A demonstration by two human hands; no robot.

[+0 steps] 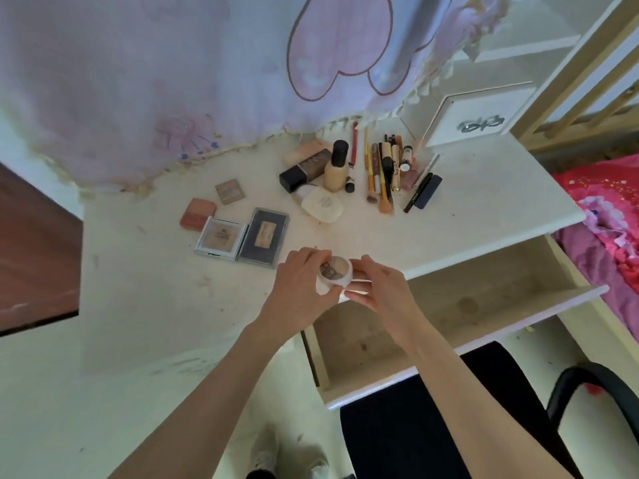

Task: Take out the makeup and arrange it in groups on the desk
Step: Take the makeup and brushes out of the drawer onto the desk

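A round white powder jar (334, 273) hangs just above the front edge of the white desk (484, 202). My left hand (301, 288) grips it from the left and my right hand (380, 288) pinches it from the right. Flat compacts lie grouped at the desk's left: a pink one (197, 214), a silver-framed one (221, 238), a dark one (264, 238) and a small tan one (230, 191). Foundation bottles (335, 167) and a white compact (323, 205) sit in the middle. Brushes, pencils and tubes (387, 171) lie in a row at the back right.
The desk drawer (460, 299) stands pulled out below my right hand, its inside bare. A black chair (449, 409) is under it. A pink-patterned cloth (207, 81) hangs over the back of the desk. A white box (473, 115) stands at the back right, a pink bed (608, 236) beyond.
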